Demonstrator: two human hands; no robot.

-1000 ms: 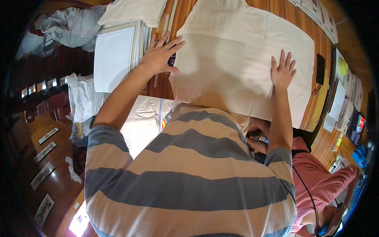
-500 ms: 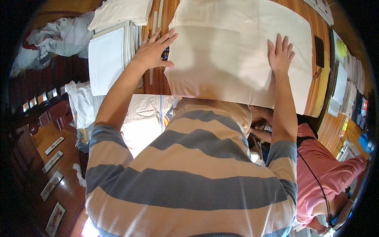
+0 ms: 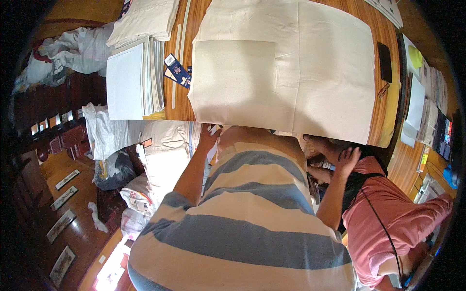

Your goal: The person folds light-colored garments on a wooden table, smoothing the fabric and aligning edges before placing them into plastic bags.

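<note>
A large cream cloth (image 3: 335, 72) lies spread over the wooden table, with a long crease running down it. On its left half a rectangular patch (image 3: 235, 80) stands out in a slightly different shade; whether it lies over or under the cloth I cannot tell. My left hand (image 3: 209, 137) is down at the table's front edge, just below the cloth's near left corner, its fingertips partly hidden there. Off the table, in front of the near right edge, my right hand (image 3: 347, 162) is raised with fingers apart and holds nothing.
Dark blue printed tags (image 3: 177, 71) lie left of the cloth, beside a stack of white sheets (image 3: 128, 82) and folded cloth (image 3: 145, 22). A black phone (image 3: 384, 63) rests at the right. A person in a pink shirt (image 3: 393, 218) is close on my right.
Both hands have left the cloth and come back toward me, the left to the table's front edge, the right beyond it. The blue tags now show fully.
</note>
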